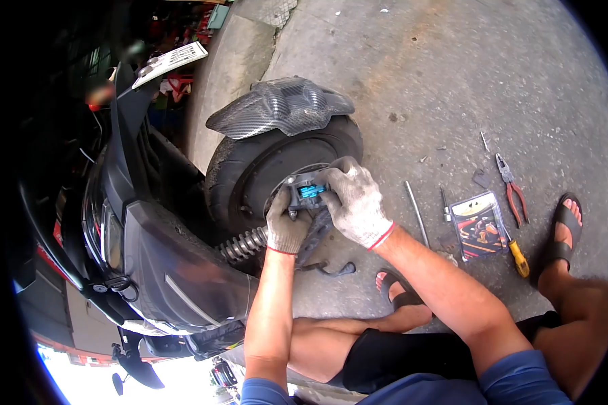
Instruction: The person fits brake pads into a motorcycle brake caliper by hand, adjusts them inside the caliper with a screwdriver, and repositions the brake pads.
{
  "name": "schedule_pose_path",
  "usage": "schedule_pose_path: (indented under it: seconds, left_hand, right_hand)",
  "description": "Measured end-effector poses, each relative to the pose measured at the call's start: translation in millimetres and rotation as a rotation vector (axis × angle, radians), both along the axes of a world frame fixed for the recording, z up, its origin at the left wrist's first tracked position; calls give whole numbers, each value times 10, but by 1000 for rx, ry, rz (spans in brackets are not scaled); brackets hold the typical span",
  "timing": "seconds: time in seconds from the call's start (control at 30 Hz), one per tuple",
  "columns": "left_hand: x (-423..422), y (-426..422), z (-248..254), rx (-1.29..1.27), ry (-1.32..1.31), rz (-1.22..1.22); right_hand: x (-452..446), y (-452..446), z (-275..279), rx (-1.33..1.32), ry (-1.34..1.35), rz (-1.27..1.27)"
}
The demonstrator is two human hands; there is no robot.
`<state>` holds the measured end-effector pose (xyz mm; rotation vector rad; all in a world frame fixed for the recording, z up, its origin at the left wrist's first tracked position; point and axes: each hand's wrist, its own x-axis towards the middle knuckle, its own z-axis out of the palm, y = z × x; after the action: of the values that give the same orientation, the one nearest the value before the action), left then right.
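My left hand (288,226), in a grey-white work glove with a red cuff, is closed around a dark brake caliper (296,183) beside the scooter's wheel. Bright blue brake pads (311,192) show in the caliper's opening. At its right side is my gloved right hand (355,202), its fingers bent and pressed against the caliper and the pads' edge. Part of the caliper is hidden behind both gloves. A cable or hose arches above it. Behind my hands is the wheel with its black tyre (224,182), under a carbon-patterned mudguard (280,108).
The dark scooter body (182,263) and a coiled shock spring (244,244) stand at left. On the concrete at right lie red-handled pliers (513,192), a yellow-handled screwdriver (518,259), a printed blister pack (481,226), a metal rod (417,212) and small parts.
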<state>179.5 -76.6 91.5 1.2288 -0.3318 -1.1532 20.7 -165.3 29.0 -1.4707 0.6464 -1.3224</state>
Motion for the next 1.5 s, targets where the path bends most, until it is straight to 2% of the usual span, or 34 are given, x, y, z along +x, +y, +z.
schedule_pose_path:
  seconds: [0.17,0.2,0.3,0.47,0.57,0.7,0.77,1.1,1.2,1.37,1.5]
  left_hand:
    - [92,122,-33,-85,154,-32]
    - [92,111,-34,-40,33,3]
    - [35,105,-6,-70,101,-62]
    - [-17,56,20,-50,4,-60]
    - [18,41,-53,11,-43,51]
    - [-118,-50,67,-26,7,-51]
    - [-145,-68,74,7,-40,-6]
    - [-170,-117,104,135,-164,44]
    - [-148,-116,86,123,-147,-22]
    - [-190,-155,96,143,-186,-24]
    - [-218,-165,138,163,-190,-11]
  right_hand:
    - [-32,32,100,-34,27,34]
    - [-16,52,89,-16,8,29]
    - [-11,91,93,12,-28,15]
    - [4,130,64,-19,-29,-53]
    - [-28,81,66,5,11,-1]
    - [18,28,-10,20,-6,62]
    - [15,20,-14,43,15,69]
    - [21,-173,60,-329,103,33]
    - [-21,-225,100,-337,167,116]
    - [42,-268,-8,-409,226,95]
    - [51,-341,14,-378,243,179]
